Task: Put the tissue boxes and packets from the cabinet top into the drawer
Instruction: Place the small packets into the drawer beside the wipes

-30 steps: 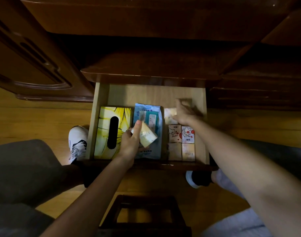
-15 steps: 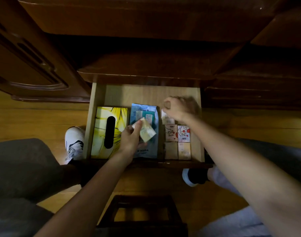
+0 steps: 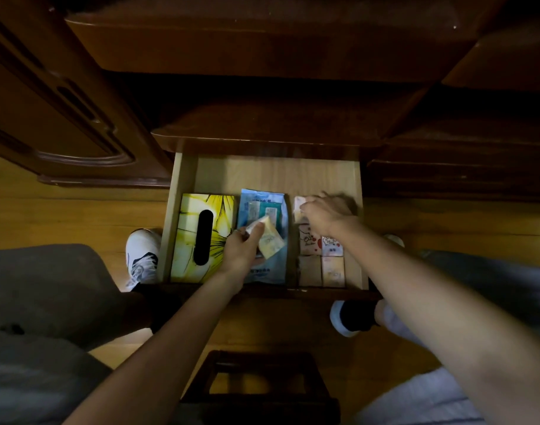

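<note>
**A:** Inside the open pale wooden drawer (image 3: pixel 182 191), where do the tissues sit?

**B:** A yellow tissue box with a black slot (image 3: pixel 202 237) lies along its left side, a blue plastic packet (image 3: pixel 270 265) in the middle, and small square packets (image 3: pixel 322 259) are lined up on the right. The left hand (image 3: pixel 239 251) pinches a small cream packet (image 3: pixel 270 239) above the blue one. The right hand (image 3: pixel 323 217) curls its fingers round another small pale packet (image 3: pixel 299 207) at the back of that right-hand row.

**A:** Which step is that?

**B:** Placing, I'd judge: the right grip seats its packet behind the row. Next, the left packet needs a free spot, probably beside it, and then letting go.

**A:** And around the drawer?

**B:** Dark brown cabinet (image 3: pixel 262 124) above, wooden floor (image 3: pixel 63 216) below.
</note>
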